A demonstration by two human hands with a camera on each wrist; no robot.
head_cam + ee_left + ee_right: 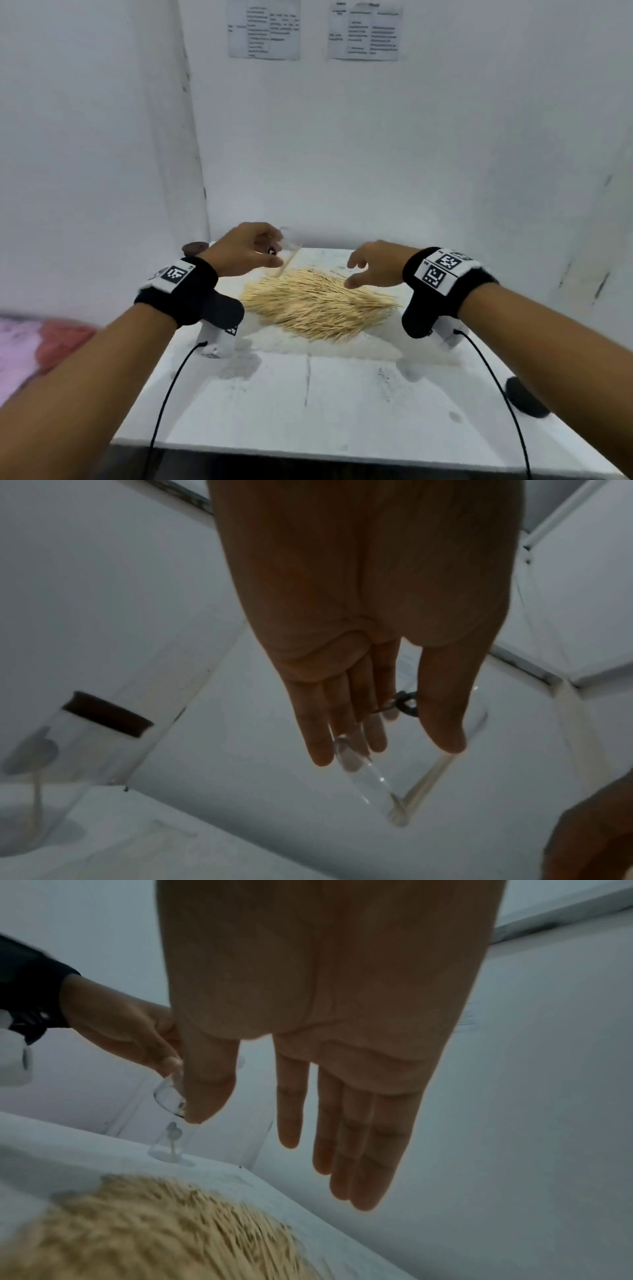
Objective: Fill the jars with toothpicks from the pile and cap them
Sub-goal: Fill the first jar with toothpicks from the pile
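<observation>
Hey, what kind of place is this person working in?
Probably a plain indoor recording or work booth, not a home kitchen: a small white table pushed into a corner of bare white walls, with two printed sheets taped above a toothpick pile.

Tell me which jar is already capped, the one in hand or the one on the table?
The jar standing on the table by the far-left corner: a dark lid sits on it. The clear jar that the left hand holds is tilted and has no lid.

The held jar (pixel 404 772) is mostly hidden behind the left hand (pixel 363 631); the toothpick pile (pixel 143 1229) blurs, cut off at the right wrist picture's bottom edge; the 2 wall sheets (pixel 263 29) are illegible.
</observation>
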